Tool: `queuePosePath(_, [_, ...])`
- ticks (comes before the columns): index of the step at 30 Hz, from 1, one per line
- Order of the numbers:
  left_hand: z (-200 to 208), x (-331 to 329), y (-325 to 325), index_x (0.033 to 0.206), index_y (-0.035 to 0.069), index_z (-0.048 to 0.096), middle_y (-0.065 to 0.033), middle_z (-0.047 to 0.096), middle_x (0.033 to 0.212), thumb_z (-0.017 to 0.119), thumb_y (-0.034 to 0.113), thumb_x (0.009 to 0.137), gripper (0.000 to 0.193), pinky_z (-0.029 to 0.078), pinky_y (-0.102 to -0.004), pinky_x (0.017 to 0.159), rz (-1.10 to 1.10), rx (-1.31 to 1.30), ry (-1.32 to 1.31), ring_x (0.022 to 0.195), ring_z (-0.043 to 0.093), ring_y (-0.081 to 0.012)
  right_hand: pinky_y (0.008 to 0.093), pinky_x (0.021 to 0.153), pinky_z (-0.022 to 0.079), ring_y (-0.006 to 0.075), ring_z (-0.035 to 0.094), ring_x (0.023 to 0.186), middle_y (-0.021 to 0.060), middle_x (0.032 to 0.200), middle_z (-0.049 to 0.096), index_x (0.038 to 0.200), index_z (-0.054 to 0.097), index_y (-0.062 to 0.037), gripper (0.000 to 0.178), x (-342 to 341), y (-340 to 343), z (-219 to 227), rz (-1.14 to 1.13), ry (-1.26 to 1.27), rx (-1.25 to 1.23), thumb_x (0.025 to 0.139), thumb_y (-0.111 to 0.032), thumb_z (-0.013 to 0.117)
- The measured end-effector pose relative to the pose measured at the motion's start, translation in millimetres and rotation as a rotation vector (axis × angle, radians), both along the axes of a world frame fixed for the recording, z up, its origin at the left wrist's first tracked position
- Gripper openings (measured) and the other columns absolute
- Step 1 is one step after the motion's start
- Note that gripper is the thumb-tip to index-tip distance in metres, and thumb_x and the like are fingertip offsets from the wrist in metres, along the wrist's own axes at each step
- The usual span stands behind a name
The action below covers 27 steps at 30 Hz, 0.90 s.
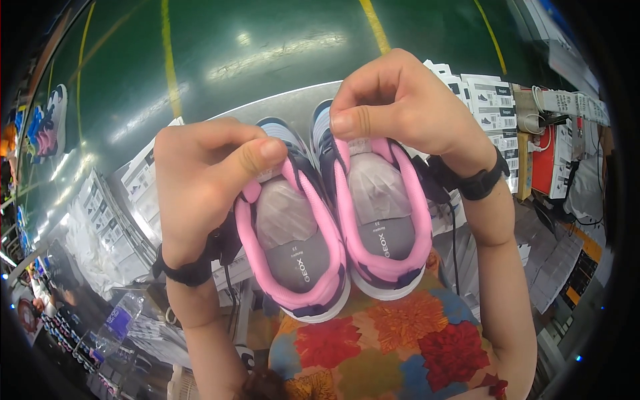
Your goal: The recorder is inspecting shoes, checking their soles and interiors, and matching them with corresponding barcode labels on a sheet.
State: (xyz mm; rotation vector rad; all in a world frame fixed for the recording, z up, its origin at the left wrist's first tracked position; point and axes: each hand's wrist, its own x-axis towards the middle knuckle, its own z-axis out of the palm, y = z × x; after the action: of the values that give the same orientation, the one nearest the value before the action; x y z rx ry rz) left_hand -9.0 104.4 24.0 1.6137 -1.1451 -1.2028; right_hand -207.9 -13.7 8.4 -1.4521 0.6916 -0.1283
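Note:
A pair of sneakers sits side by side in front of me, heels toward my body, navy and light blue outside with pink padded collars. Crumpled white paper stuffs the front of both, and grey insoles show behind it. My left hand [220, 173] is closed in a pinch at the tongue of the left sneaker [293, 267]. At the tongue of the right sneaker [380, 233], my right hand [393, 107] pinches likewise, its thumb and forefinger together. My fingers partly cover both toes. Dark straps with small devices circle both wrists.
A grey metal table [247, 110] lies under the toes. Stacks of printed labels [490, 103] stand right, and more printed sheets [110, 220] lie left. Further left are a plastic bottle [123, 317] and other sneakers [50, 127]. A power strip [567, 103] with cables runs at far right.

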Motion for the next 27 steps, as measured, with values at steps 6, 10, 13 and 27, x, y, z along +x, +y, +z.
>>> queuePosePath(6, [0, 0, 0, 0.075, -0.004, 0.067, -0.0027, 0.062, 0.064, 0.071, 0.011, 0.077, 0.016, 0.037, -0.0196, 0.052, -0.017, 0.004, -0.009, 0.057, 0.05, -0.0057, 0.0204, 0.061, 0.042, 0.0052, 0.054, 0.066, 0.0, 0.069, 0.062, 0.078, 0.067, 0.002, 0.015, 0, 0, 0, 0.003, -0.005, 0.003, 0.078, -0.012, 0.072])
queuePosePath(10, [-1, 0, 1, 0.074, -0.004, 0.064, -0.0008, 0.059, 0.066, 0.069, 0.011, 0.08, 0.017, 0.033, -0.02, 0.053, -0.015, 0.011, 0.023, 0.06, 0.047, -0.0051, 0.0203, 0.062, 0.043, 0.0053, 0.055, 0.066, -0.0001, 0.069, 0.062, 0.079, 0.067, 0.0021, 0.015, 0, 0, 1, -0.003, -0.015, 0.018, 0.078, -0.012, 0.072])
queuePosePath(13, [-1, 0, -1, 0.077, -0.003, 0.07, -0.0037, 0.065, 0.064, 0.073, 0.009, 0.075, 0.012, 0.041, -0.019, 0.051, 0.006, -0.005, 0.046, 0.058, 0.054, -0.0055, 0.0203, 0.063, 0.043, 0.0051, 0.055, 0.067, -0.0006, 0.07, 0.063, 0.079, 0.067, 0.0021, 0.015, -1, -1, 2, 0.019, 0.012, -0.001, 0.079, -0.012, 0.072])
queuePosePath(27, [-35, -15, 53, 0.113, 0.004, 0.06, -0.0231, 0.055, 0.119, 0.075, 0.0, 0.06, 0.056, 0.054, -0.0364, 0.073, -0.056, -0.413, -0.665, 0.094, 0.063, -0.0343, 0.0347, 0.08, 0.051, 0.0336, 0.059, 0.099, 0.0194, 0.122, 0.053, 0.112, 0.057, -0.003, 0.053, -41, 65, -19, -0.124, 0.002, -0.937, 0.062, -0.001, 0.072])
